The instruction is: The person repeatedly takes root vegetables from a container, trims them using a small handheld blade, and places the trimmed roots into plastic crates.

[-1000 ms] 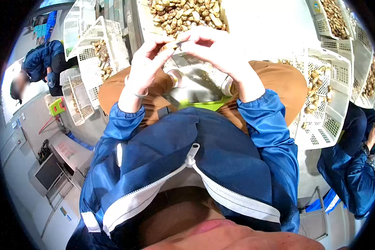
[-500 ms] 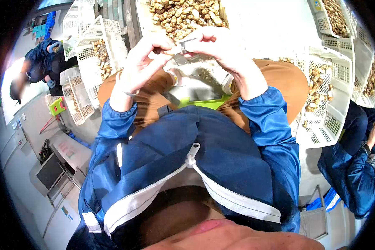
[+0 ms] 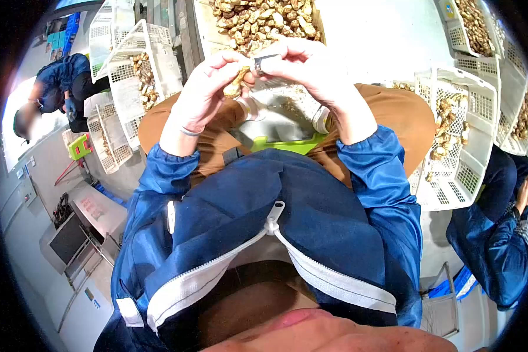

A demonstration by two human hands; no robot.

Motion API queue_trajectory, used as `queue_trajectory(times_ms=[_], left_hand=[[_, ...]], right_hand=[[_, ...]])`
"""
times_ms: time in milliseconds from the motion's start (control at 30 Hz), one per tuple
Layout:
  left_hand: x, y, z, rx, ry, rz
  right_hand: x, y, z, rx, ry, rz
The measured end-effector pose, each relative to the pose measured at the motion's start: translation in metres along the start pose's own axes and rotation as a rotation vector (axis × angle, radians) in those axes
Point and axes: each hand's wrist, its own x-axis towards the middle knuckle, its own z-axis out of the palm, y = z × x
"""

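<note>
My left hand (image 3: 205, 94) is closed, pinching a knobbly tan-brown mushroom (image 3: 234, 87) between thumb and fingers. Close against it, my right hand (image 3: 311, 67) is closed round a small dark tool (image 3: 265, 63), which looks like a short knife; its tip is hidden at the fingers. Both hands are above my lap, just in front of a pale crate (image 3: 204, 26) heaped with brown-and-cream mushrooms (image 3: 270, 22).
White mesh crates holding more mushrooms stand to the left (image 3: 120, 73) and right (image 3: 475, 123). A green plastic edge (image 3: 287, 144) lies between my knees, with scraps beyond it. Co-workers sit at far left (image 3: 64, 79) and far right (image 3: 490, 240).
My left hand has turned, so the mushroom now points down and shows more fully. My right hand stays close by with the tool. The far-left co-worker's gloved hand has lowered.
</note>
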Motion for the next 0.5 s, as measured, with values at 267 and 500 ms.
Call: queue_trajectory(times_ms=[267,500], left_hand=[[-0.005,-0.002,0.01,-0.128,0.008,-0.121],[-0.007,-0.01,0.004,-0.401,-0.035,-0.218]], right_hand=[[0.0,-0.003,-0.009,-0.123,0.014,0.088],[0.004,0.01,-0.002,-0.161,-0.054,-0.197]])
